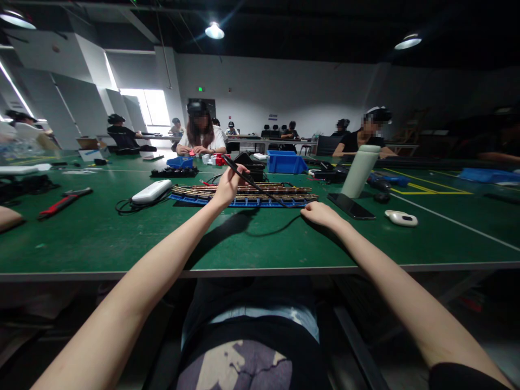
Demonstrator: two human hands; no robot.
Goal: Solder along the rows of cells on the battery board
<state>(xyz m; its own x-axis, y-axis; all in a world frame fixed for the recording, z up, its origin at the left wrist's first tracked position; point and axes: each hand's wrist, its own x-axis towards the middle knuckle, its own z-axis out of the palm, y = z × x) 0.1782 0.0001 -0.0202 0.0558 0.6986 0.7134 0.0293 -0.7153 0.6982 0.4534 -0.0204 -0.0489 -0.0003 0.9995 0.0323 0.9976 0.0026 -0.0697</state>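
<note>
My left hand (228, 184) is raised above the green table (89, 238), fingers closed round a thin black tool (252, 181) that slants down to the right, with a black cord trailing from it. Under it lies a blue rack (244, 201) filled with rows of brown and gold strips (244, 190). My right hand (320, 212) rests on the table at the rack's right end, fingers curled near the rack's corner and the cord; what they hold, if anything, is hidden.
A white device (151, 191) with a cable lies left of the rack. A pale green bottle (359, 170), a black phone (350, 206) and a white mouse-like object (401, 218) sit to the right. Red-handled tools (65, 201) lie far left. Blue bins (286, 162) and other people sit across the table.
</note>
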